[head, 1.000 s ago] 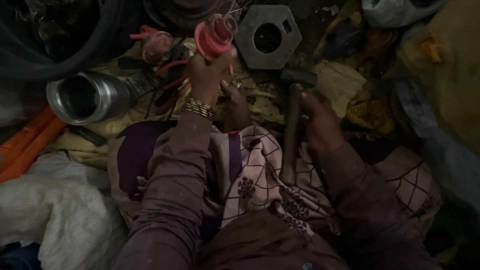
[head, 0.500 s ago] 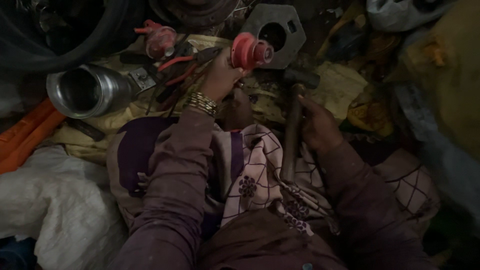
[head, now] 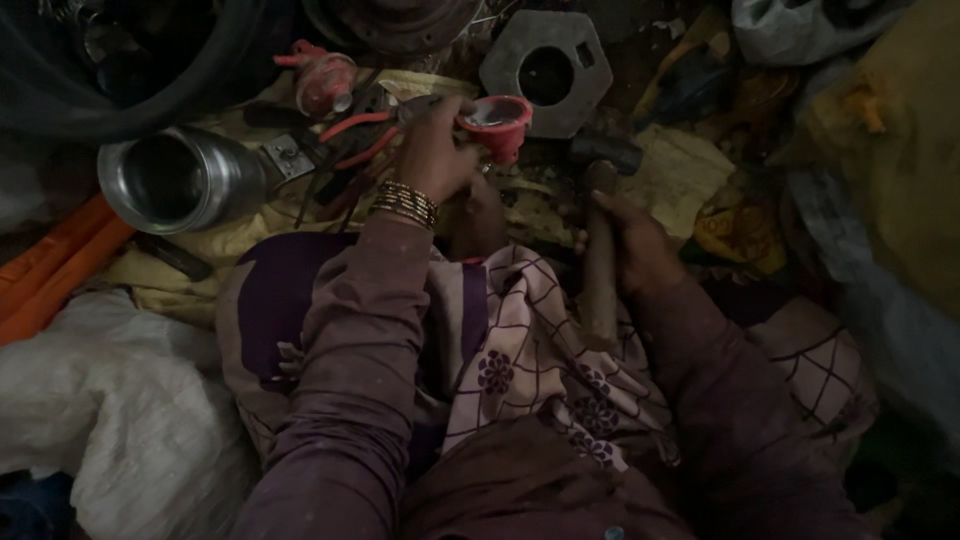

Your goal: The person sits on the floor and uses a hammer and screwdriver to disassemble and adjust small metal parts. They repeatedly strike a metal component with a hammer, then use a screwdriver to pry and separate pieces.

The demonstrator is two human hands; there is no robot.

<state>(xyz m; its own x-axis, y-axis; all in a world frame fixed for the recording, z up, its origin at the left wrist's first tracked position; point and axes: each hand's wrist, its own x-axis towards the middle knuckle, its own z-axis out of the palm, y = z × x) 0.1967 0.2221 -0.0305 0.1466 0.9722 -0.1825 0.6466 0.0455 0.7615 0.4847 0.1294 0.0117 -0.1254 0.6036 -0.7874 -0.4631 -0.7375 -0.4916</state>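
Observation:
My left hand [head: 437,150] grips a small red cup-shaped part [head: 497,122] with a pale open mouth turned up, held just in front of a grey hexagonal metal plate [head: 545,70]. Gold bangles [head: 405,203] circle that wrist. My right hand [head: 632,245] is closed around the wooden handle of a hammer [head: 600,235]; its dark metal head [head: 605,150] points away from me, just right of the red part. Both arms wear purple sleeves over a patterned cloth on my lap.
A shiny metal cylinder [head: 175,182] lies at the left. Another red part [head: 325,82] and red-handled pliers [head: 350,140] lie beyond my left hand. An orange bar [head: 50,270], a white sack [head: 110,420], a dark tyre [head: 120,70] and yellow bags [head: 890,150] crowd around.
My left hand has lowered the red part and carried it right, turning its open mouth upward. The hammer in my right hand has hardly moved.

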